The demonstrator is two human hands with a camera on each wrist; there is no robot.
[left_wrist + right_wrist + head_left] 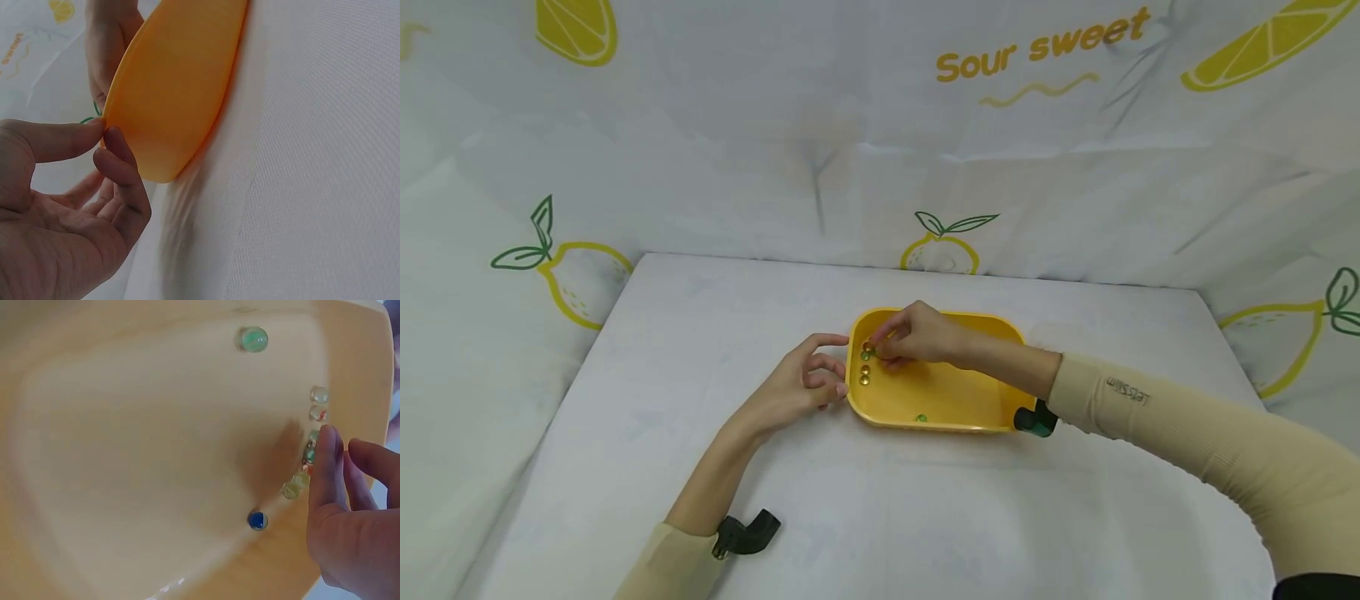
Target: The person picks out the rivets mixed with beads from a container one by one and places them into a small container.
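A yellow tray (970, 392) holds several glass marbles, most in a row (865, 372) along its left wall. My right hand (913, 337) reaches into the tray over that row. In the right wrist view its long fingers (325, 469) lie fairly straight beside the marbles (310, 453), with the thumb side apart; the fingertips partly cover the row. My left hand (797, 383) is at the tray's left end. Its loosely bent fingers (125, 169) touch the outside of the rim, thumb and forefinger spread along it.
Apart from the row, a green marble (254, 339) lies near the tray's front wall and a blue marble (257, 520) near the back. The tray stands on a white-covered table (760, 292). Behind hangs a white cloth (737, 167) with lemon prints.
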